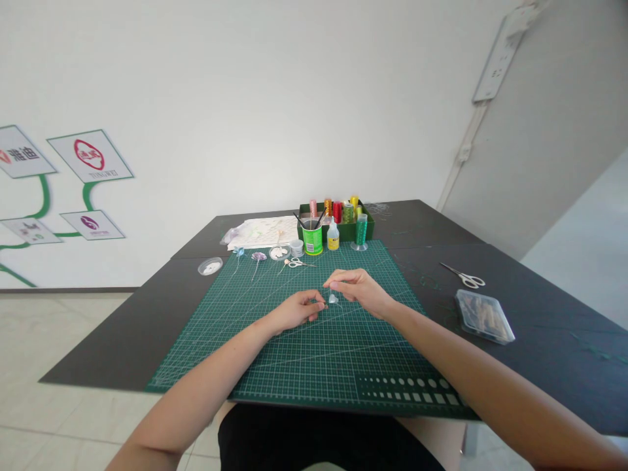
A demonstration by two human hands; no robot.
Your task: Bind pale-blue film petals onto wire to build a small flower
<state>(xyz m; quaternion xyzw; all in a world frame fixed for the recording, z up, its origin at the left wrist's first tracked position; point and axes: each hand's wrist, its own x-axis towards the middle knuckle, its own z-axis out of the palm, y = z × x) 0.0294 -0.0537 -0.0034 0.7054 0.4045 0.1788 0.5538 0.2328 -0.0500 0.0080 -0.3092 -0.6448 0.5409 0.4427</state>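
Note:
Over the green cutting mat, a small pale blue fabric flower sits between my two hands. My left hand is closed in a pinch right beside it, apparently on its thin lower end. Slightly higher and to the right, my right hand has thumb and forefinger pressed together above the flower; whatever fine thing they hold is too small to make out. Beyond the hands lie small white-handled scissors, a blue flower on a stem and a purple flower on a stem.
A green can with tools, a glue bottle and a green thread spool stand at the back, before a box of spools. At right lie scissors and a clear plastic case. A shallow dish is left.

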